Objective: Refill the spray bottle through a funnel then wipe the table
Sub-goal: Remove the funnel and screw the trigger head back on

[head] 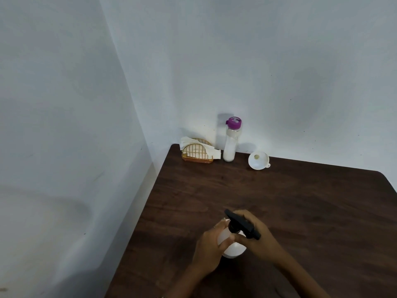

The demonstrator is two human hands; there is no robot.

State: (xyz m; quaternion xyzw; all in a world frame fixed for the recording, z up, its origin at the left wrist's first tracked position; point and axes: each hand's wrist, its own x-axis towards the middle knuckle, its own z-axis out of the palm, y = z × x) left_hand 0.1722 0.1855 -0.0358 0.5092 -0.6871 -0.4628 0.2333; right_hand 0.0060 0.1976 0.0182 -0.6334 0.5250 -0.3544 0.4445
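Now the left hand grips the spray bottle while the right hand pinches its black nozzle head.

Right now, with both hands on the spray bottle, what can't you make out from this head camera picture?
- Spray bottle fill level: the opaque white body is covered by the left hand and right hand.
- Whether the black spray head is loosened: the fingers hide the collar.
- Print on the purple-capped bottle: too small.
- Table near and right edges: cut off by the frame.
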